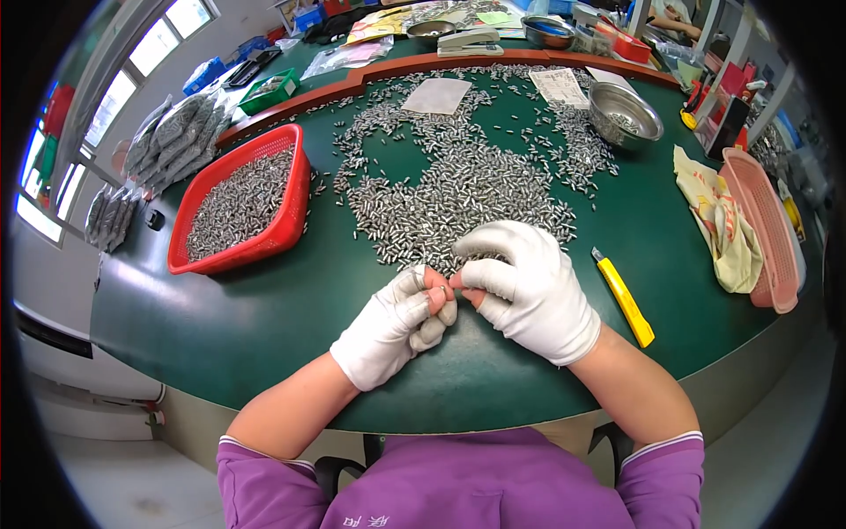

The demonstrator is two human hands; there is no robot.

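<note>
My left hand (397,328) is in a white glove with bare thumb and fingertip. Its fingers are closed in a pinch, and whatever they hold is too small to make out. Touching or almost touching it, my right hand (538,291), gloved the same way, has its thumb and forefinger pinched together. What lies between those fingertips is hidden. Just beyond both hands spreads a heap of small shiny metal cylinders (467,181) on the green table (476,375). A yellow utility knife (626,300) lies to the right of my right hand.
A red basket (298,198) full of the same cylinders stands on the left, near stacked filled bags (181,132). Far right are a steel bowl (648,123), a cloth (727,234) and a pink basket (765,238). A reddish-brown raised edge (352,85) bounds the table's far side.
</note>
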